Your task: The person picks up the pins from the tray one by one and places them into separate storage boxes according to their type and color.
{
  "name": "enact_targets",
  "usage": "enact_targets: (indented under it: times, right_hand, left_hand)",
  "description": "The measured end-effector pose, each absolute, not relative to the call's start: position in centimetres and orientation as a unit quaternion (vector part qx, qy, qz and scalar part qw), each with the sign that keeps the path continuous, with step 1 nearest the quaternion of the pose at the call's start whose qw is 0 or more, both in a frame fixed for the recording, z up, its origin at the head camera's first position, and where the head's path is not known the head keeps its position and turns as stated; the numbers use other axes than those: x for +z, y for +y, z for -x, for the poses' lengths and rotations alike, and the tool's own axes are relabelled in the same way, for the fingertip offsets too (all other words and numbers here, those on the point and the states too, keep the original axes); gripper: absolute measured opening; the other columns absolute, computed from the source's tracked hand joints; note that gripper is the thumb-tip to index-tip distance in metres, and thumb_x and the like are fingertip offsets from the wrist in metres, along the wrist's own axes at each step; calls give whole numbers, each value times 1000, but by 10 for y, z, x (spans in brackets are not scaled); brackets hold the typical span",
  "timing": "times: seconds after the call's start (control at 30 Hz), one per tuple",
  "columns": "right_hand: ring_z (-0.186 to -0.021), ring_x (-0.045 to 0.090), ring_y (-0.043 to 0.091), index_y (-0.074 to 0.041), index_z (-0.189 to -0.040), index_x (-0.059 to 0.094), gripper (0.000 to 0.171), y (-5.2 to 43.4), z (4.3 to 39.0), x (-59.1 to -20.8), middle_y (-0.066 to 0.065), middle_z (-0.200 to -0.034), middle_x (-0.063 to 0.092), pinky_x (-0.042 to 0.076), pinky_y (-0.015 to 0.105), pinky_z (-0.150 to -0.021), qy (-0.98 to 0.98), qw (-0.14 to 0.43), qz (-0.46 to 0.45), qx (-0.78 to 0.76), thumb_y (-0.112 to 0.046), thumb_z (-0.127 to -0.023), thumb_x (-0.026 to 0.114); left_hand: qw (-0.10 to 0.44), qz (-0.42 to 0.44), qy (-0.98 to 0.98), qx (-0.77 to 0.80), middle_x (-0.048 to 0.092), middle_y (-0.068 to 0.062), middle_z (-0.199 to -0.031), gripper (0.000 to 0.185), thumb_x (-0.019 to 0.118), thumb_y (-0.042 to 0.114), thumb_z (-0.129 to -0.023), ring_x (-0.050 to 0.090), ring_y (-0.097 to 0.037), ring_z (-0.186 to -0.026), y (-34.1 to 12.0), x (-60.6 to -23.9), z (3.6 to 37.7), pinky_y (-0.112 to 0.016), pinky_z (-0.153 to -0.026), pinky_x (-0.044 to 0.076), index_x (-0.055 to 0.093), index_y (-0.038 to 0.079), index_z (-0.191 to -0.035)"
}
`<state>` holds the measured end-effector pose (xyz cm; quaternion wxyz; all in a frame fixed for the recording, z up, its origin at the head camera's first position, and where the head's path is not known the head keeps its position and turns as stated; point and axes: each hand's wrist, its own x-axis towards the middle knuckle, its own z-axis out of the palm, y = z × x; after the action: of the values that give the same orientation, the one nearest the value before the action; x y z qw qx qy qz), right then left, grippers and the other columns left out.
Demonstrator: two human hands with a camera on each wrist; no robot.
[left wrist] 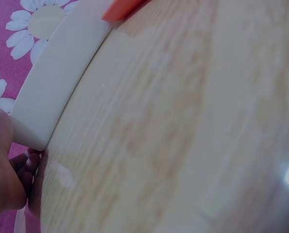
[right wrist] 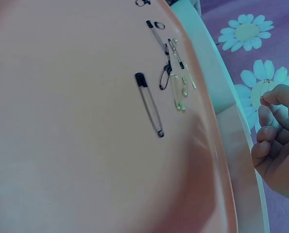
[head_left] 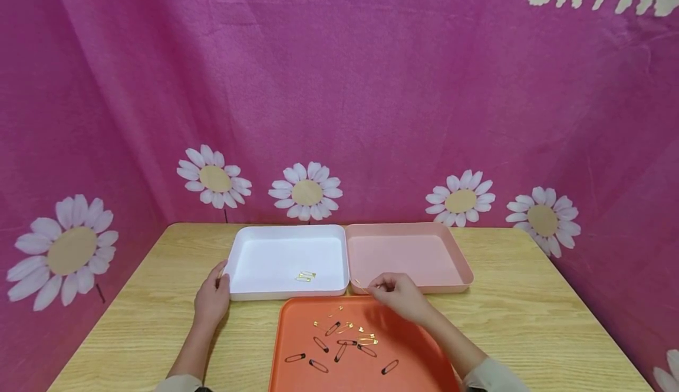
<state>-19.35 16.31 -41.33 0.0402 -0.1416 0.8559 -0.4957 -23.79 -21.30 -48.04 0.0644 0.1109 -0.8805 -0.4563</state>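
My right hand (head_left: 401, 299) pinches a gold safety pin (right wrist: 265, 86) between thumb and index finger, above the near edge of the pink tray (head_left: 460, 262). My left hand (head_left: 212, 300) holds the left side of the white tray (head_left: 289, 295), its thumb at the rim and its other fingers curled by the corner. Several gold safety pins (head_left: 306, 275) lie together inside the white tray. On the orange tray (head_left: 297, 380), black safety pins (head_left: 389, 367) are scattered, with gold safety pins (head_left: 368, 341) among them toward the far side.
The white and pink trays stand side by side at the back of the wooden table (head_left: 530, 321), the orange one in front of them. Behind the table hangs a magenta cloth (head_left: 371, 115) with printed daisies.
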Motion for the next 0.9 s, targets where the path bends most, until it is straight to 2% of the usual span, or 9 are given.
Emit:
enact_targets:
  times: [0.23,0.7,0.9]
  right_hand:
    - [-57,41,5,3,-90,68,17,163,217,-434,-3,-63,48,34,17,-51,855,32,131,-500,-13,-86,64]
    - [-55,39,6,4,-89,68,20,149,236,-428,-4,-61,46,33,19,-50,857,32,147,-493,-16,-86,65]
    - [-61,44,8,1,-86,69,17,142,244,-427,-2,-64,52,38,20,-56,863,26,143,-483,-15,-86,64]
  left_hand:
    - [65,-113,-878,-460,46,-29,-134,48,27,26,-100,41,-44,-125,-212,-481,238,-58,-106,29,31,11,-146]
    - [54,-113,-883,-452,40,-29,-139,50,24,29,-101,35,-44,-130,-213,-479,238,-58,-109,24,28,12,-147]
    - [60,-111,-883,-451,42,-29,-138,49,25,27,-101,36,-44,-129,-212,-479,238,-58,-108,25,30,11,-146]
